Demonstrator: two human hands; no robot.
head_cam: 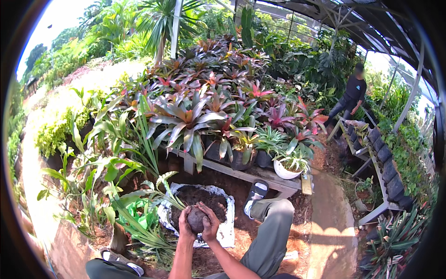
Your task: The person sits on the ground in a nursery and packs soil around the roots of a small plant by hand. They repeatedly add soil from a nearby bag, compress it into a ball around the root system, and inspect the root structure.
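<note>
Between my two cupped palms sits a round, dark soil ball [196, 219], with a plant's leafy stems [170, 195] reaching from it up and to the left. My left hand [186, 223] presses its left side, and my right hand [210, 223] wraps the right side; both are smeared with soil. Just beyond and beneath them lies an opened white sack [228, 223] holding loose dark soil [200, 195]. The underside of the ball is hidden by my hands. Left of my wrists, long-leaved cut or uprooted plants [150, 230] lie on the ground by a green plastic bag [137, 216].
A low bench [223, 167] ahead carries potted bromeliads [188, 118] and a white bowl planter [285, 170]. A phone-like object [306, 184] stands at its corner. A person [352, 92] is on the right-hand path [327, 216], near a rack of black pots [386, 171].
</note>
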